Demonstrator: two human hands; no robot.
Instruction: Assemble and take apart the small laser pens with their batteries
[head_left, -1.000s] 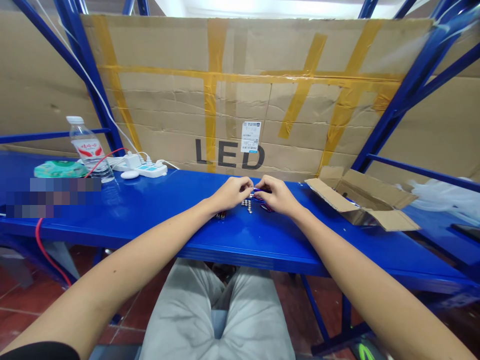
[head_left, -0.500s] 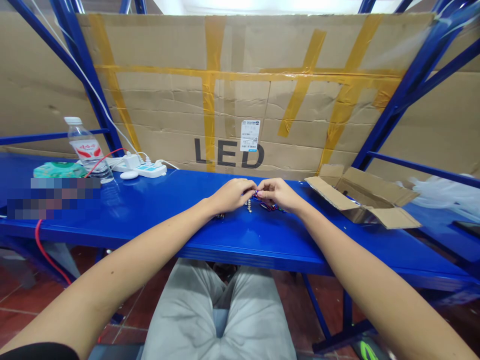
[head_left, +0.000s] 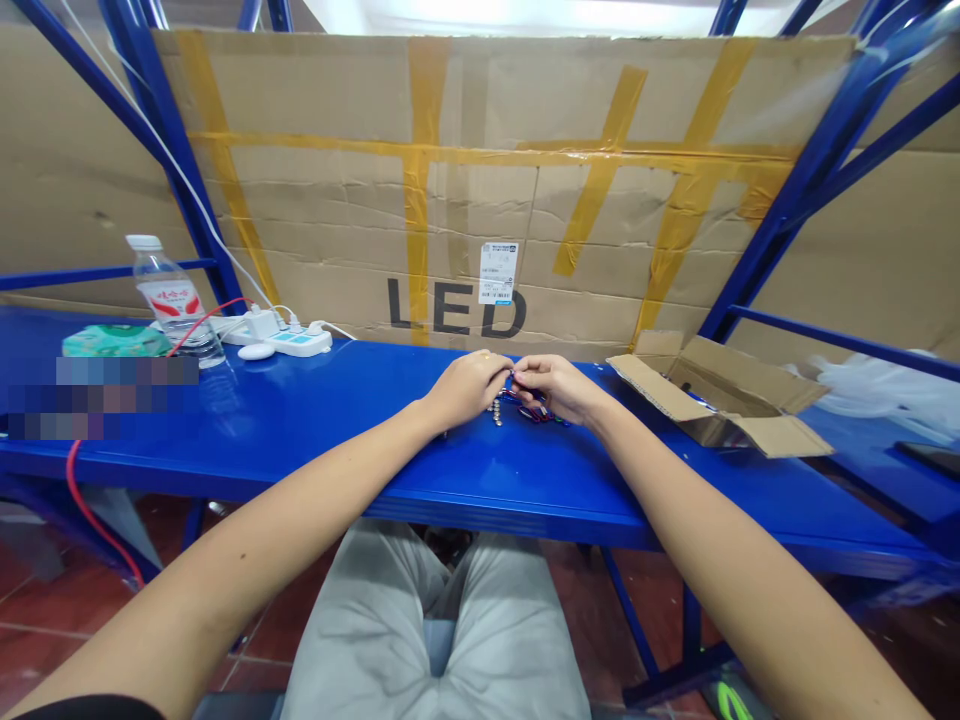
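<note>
- Facing a blue metal bench (head_left: 315, 470), backed by a taped cardboard sheet (head_left: 465, 200) that closes off the rack.
- An open cardboard box (head_left: 720, 400) sits within reach at right; a water bottle (head_left: 169, 300) and power strip (head_left: 300, 343) stay left, clear of the work.
- The left hand (head_left: 469, 390) and right hand (head_left: 555, 388) curl inward, close together for fine work; what they grip, if anything, is too small to tell.
- Small silver pieces (head_left: 496, 409) and colored bits (head_left: 536, 412) lie directly beneath them.

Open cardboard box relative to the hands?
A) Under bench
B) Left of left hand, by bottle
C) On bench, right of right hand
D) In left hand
C. The open cardboard box sits on the blue bench past the right hand.
</note>
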